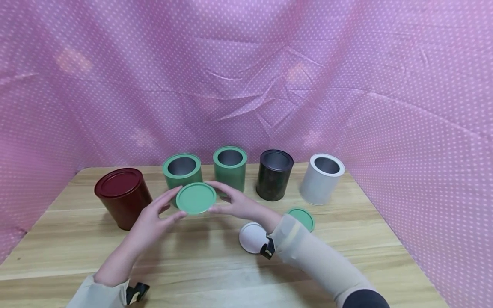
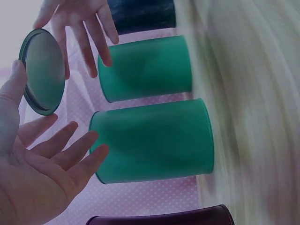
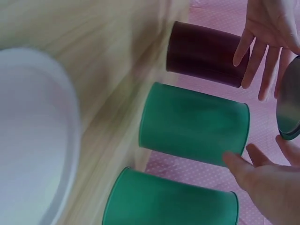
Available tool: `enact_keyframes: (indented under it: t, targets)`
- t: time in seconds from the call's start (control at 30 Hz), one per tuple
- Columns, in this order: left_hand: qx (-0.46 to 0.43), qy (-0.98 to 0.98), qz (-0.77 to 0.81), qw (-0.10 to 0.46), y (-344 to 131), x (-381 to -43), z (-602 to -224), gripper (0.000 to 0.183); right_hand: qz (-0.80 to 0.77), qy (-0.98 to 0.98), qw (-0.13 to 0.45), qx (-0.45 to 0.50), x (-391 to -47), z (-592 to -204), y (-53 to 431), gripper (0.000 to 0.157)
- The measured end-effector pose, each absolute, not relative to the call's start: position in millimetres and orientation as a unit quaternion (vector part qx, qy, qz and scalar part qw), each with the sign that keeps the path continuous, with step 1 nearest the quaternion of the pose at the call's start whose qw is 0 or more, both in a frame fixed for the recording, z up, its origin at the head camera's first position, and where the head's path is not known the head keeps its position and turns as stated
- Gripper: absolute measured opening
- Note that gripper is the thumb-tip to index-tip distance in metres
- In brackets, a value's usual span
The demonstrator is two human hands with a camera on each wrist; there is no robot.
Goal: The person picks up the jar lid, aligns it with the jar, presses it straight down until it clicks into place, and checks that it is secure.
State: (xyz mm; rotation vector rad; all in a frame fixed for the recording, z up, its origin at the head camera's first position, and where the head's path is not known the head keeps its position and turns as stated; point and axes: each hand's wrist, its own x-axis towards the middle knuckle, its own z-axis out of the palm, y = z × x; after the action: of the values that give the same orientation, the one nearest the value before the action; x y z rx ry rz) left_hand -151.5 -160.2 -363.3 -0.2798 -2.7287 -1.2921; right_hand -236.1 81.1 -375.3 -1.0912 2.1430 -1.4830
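Observation:
A round green lid [image 1: 196,198] is held in the air between both hands, in front of the left green can [image 1: 182,167]. My left hand [image 1: 155,216] grips the lid's left edge with thumb and index finger; the other fingers spread below it, as the left wrist view shows. From the opposite side my right hand [image 1: 236,203] pinches the rim between thumb and fingertips. The lid's metallic underside [image 2: 45,72] shows in the left wrist view. Behind the right hand stands a second green can [image 1: 230,164], its top uncovered like the first.
A dark red can [image 1: 123,196] with its lid on stands at the left. Farther right are an open black can [image 1: 274,175] and an open white can [image 1: 322,179]. A white lid [image 1: 253,238] and another green lid [image 1: 301,219] lie on the wooden table [image 1: 192,278], near the right forearm.

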Motion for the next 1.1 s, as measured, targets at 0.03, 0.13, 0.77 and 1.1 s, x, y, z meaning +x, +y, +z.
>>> enact_keyframes:
  t: [0.03,0.13,0.77,1.1]
  targets:
    - [-0.091,-0.896,-0.43,0.062,-160.3,-151.4,-362.9,0.069,-0.52,0.75,0.155,-0.377,-235.7,-373.8,80.3,0.068]
    - [-0.091,-0.889,-0.44,0.086,-160.4,-151.6,-362.1,0.066,-0.529,0.752,0.149,-0.363,-234.5,-370.3,77.4,0.068]
    - [-0.117,-0.865,-0.468,0.14,-161.7,-162.8,-346.0,0.065,-0.576,0.72,0.126,-0.366,-251.7,-359.0,63.2,0.068]
    - [-0.132,-0.856,-0.483,0.125,-167.0,-174.8,-344.6,0.065,-0.594,0.696,0.132,-0.381,-264.4,-354.9,52.5,0.068]
